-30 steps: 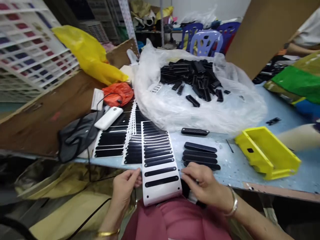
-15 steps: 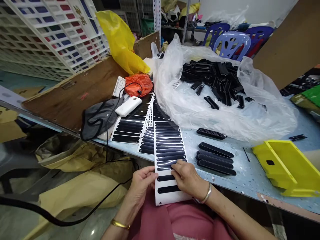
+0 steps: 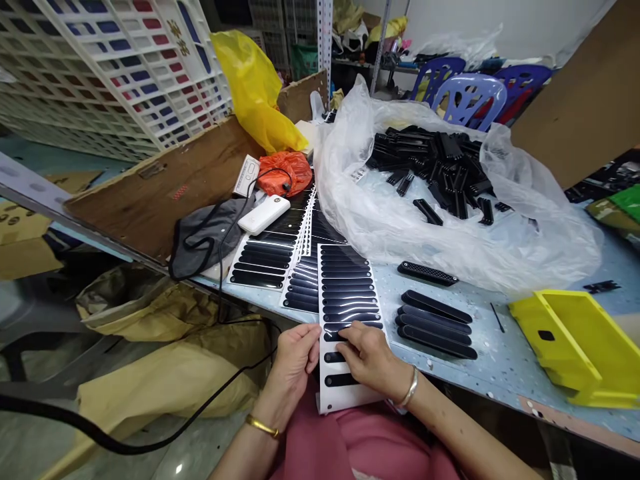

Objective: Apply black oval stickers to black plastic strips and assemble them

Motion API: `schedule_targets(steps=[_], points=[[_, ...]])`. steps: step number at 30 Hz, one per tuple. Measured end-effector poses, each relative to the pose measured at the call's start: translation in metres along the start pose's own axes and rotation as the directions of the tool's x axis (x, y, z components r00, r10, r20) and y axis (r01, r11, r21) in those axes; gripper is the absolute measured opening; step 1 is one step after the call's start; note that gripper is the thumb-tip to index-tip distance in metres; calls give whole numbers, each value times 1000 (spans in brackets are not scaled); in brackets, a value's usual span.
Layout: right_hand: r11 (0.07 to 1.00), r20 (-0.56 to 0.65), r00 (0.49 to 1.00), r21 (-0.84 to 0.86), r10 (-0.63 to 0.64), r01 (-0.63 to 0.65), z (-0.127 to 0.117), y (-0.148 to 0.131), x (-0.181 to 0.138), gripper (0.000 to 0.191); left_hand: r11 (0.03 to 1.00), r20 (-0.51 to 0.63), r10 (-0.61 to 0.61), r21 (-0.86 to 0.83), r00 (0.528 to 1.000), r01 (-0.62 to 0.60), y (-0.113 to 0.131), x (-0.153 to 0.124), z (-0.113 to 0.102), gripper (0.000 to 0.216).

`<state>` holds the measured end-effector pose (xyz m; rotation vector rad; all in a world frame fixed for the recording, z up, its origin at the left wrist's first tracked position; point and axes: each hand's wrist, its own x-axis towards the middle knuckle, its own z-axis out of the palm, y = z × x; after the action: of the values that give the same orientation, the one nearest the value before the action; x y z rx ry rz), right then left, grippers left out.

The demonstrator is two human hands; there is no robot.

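Note:
A white sheet of long black adhesive strips (image 3: 349, 275) hangs over the table's front edge, its lower end on the lap. My left hand (image 3: 296, 353) is closed, thumb and index finger pinching at the sheet's left edge. With bent fingers, my right hand (image 3: 374, 360) lies over the lower strips and grips the sheet; its fingertips meet a black strip, and whether that strip is lifted I cannot tell. Close by on the right sit several stacked dark, round-ended bars (image 3: 436, 325). Behind them lies a black bar with a textured face (image 3: 427, 273).
A clear plastic bag (image 3: 345, 173) full of black parts (image 3: 450, 160) spreads over the table. More strip sheets (image 3: 265, 260), a white power bank (image 3: 264, 215) and a grey cloth (image 3: 200, 233) lie left. A yellow bin (image 3: 550, 353) stands right. A black cable (image 3: 220, 280) hangs down.
My left hand has shifted slightly up along the sheet's left edge. My right hand stays over the lower strips, its fingers slightly moved. The whole view has shifted a little.

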<state>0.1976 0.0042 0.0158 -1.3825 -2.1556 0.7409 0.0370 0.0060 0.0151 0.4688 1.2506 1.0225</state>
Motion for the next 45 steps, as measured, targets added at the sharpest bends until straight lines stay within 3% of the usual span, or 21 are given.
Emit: schedule_targets(steps=[7, 14, 19, 25, 31, 35, 41, 45], points=[[983, -134, 985, 156, 114, -92, 4, 5, 2, 23, 997, 76, -71, -35, 995, 73, 9, 4, 10, 32], [842, 26, 920, 393, 390, -368, -4, -5, 14, 31, 997, 108, -7, 76, 994, -1, 16, -2, 24, 28], [752, 118, 899, 508, 422, -420, -9, 1, 22, 27, 993, 142, -1, 119, 990, -16, 18, -2, 26, 28], [611, 184, 871, 646, 456, -457, -11, 8, 25, 16, 994, 92, 17, 110, 996, -27, 18, 4, 18, 29], [665, 143, 904, 633, 402, -396, -5, 15, 22, 10, 994, 60, 12, 107, 998, -19, 17, 6, 19, 35], [694, 108, 914, 618, 390, -369, 0, 19, 19, 10, 996, 17, -57, 71, 998, 55, 16, 11, 22, 40], [748, 68, 931, 576, 359, -331, -7, 16, 14, 17, 980, 137, -181, -63, 974, 191, 19, 14, 22, 34], [754, 111, 931, 557, 349, -349, -16, 10, 12, 21, 982, 147, -166, -60, 975, 177, 17, 10, 28, 31]])
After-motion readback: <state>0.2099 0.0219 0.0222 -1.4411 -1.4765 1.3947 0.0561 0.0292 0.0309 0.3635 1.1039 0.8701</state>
